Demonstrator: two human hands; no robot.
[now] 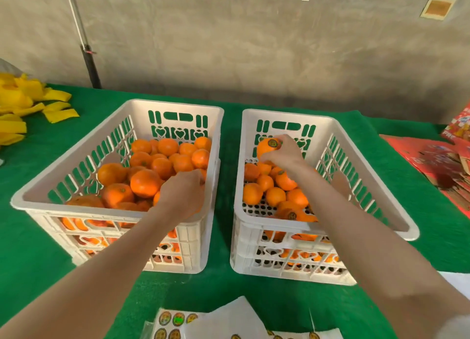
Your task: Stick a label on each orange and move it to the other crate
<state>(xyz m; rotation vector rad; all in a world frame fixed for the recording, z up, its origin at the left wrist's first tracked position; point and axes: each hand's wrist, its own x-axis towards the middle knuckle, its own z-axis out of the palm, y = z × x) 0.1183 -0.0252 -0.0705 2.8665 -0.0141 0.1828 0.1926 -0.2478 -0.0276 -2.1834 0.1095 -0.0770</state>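
On the bench (226,287), which is covered with a green cloth, two white plastic crates with slotted walls stand just beside each other, with a narrow strip of cloth between them. The left crate (175,104) is filled with many loose oranges (145,183), round and bright. The right crate (287,113) holds a smaller heap of labelled oranges (274,196), lying mostly toward its left side, and on a few of them a small round sticker is visible.

The right hand (282,153) is inside the right crate, near the far wall and above the heap. Its grip is closed around a single held orange (264,149), with the fingers curled over the top of it. This fruit carries a round dark-and-gold label (272,143) on the side that faces the camera.

The left hand (183,193) reaches down into the left crate, close to its right wall, with the back of the hand toward the camera. Its fingers go down among the fruit and are hidden, so I cannot tell how far this grip is open or whether it has hold of anything.

At the near edge of the bench lie white sticker sheets (175,321) with round labels. Yellow foam pieces (25,102) lie at the far left, and red printed cardboard boxes (432,160) at the right
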